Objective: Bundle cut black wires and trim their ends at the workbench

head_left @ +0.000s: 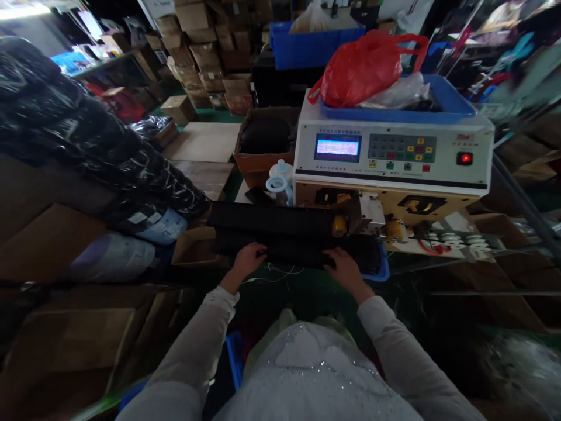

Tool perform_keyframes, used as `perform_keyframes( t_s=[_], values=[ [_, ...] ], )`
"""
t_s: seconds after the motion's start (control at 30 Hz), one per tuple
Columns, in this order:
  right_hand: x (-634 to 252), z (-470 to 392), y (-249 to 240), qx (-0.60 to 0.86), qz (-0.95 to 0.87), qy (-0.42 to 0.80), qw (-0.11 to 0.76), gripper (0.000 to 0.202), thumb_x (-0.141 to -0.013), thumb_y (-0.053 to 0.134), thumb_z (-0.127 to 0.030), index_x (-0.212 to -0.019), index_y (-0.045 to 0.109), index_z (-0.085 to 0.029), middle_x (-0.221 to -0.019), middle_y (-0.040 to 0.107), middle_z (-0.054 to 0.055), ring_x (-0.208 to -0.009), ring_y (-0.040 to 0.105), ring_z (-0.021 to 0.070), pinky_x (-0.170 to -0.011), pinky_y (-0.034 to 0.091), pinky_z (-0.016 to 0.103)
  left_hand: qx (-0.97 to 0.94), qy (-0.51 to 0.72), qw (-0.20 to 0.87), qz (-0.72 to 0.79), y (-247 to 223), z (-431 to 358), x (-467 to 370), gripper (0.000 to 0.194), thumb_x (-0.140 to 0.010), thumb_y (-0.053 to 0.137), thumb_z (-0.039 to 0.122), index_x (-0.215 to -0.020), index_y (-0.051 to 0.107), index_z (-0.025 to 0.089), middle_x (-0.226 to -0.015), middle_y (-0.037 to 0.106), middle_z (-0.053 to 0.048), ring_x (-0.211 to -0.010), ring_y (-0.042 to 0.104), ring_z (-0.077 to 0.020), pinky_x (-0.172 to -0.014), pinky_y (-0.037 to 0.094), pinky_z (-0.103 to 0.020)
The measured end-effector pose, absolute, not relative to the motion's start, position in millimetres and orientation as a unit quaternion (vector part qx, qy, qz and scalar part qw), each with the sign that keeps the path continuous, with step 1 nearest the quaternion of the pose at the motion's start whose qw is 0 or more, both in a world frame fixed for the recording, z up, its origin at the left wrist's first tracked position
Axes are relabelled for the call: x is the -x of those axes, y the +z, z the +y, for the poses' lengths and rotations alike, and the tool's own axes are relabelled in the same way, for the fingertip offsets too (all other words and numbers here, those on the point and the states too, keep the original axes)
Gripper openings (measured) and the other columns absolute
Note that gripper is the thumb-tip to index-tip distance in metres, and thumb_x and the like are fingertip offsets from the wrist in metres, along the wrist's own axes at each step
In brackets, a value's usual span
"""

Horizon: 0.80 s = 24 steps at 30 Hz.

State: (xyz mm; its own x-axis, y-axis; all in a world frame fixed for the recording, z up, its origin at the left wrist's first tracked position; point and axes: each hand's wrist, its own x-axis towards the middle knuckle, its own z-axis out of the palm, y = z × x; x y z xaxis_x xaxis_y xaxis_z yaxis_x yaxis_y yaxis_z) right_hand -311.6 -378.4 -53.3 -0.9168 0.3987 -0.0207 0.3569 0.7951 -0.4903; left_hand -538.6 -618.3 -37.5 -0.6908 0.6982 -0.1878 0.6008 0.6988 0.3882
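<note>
My left hand (248,263) is closed on the front edge of a long black piece (293,252), with the fingers curled over it. Further right, my right hand (344,268) grips the same edge. The piece lies crosswise in front of the machine; it is too dark to tell whether it is a sheet or a bundle of strands. Just behind it runs another flat black surface (272,220). A blue tray (384,263) with dark material in it is right of my right hand. The white cutting machine (394,131), its display lit, stands beyond my hands.
On the machine sit a blue tray (456,96) and a red plastic bag (363,67). A lidded bottle (280,175) stands left of it, near a carton (254,166) of black material. Black-wrapped rolls (87,123) lean at left. White guide rollers (453,240) are at right.
</note>
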Motion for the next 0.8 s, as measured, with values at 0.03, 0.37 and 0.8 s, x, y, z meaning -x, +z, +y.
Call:
perform_keyframes(
  t_s=[0.03, 0.37, 0.8],
  values=[
    [315, -379, -49, 0.186, -0.955, 0.229, 0.022, 0.041, -0.078, 0.062, -0.018, -0.119, 0.059, -0.021, -0.111, 0.059, 0.009, -0.104, 0.056, 0.0236, -0.090, 0.046, 0.036, -0.361, 0.142, 0.159, 0.908, -36, -620, 541, 0.028, -0.079, 0.065, 0.022, -0.106, 0.068, 0.021, -0.099, 0.068, -0.004, -0.090, 0.064, -0.0176, -0.081, 0.048, -0.027],
    [342, -392, -29, 0.129, -0.985, 0.101, -0.058, 0.053, -0.081, 0.064, -0.029, -0.132, 0.051, -0.021, -0.119, 0.058, 0.011, -0.104, 0.055, 0.0262, -0.081, 0.046, 0.033, -0.425, 0.069, 0.195, 0.881, -35, -599, 549, 0.027, -0.078, 0.067, 0.027, -0.105, 0.070, 0.024, -0.098, 0.068, -0.003, -0.091, 0.065, -0.0187, -0.079, 0.048, -0.026],
    [359, -394, -23, 0.162, -0.978, 0.075, -0.111, 0.036, -0.084, 0.063, -0.040, -0.116, 0.064, -0.023, -0.110, 0.063, 0.009, -0.104, 0.056, 0.0246, -0.080, 0.045, 0.030, -0.482, 0.010, 0.237, 0.844, -40, -555, 533, 0.018, -0.080, 0.061, 0.029, -0.095, 0.070, 0.023, -0.096, 0.072, -0.005, -0.092, 0.066, -0.0211, -0.076, 0.048, -0.028]
  ],
)
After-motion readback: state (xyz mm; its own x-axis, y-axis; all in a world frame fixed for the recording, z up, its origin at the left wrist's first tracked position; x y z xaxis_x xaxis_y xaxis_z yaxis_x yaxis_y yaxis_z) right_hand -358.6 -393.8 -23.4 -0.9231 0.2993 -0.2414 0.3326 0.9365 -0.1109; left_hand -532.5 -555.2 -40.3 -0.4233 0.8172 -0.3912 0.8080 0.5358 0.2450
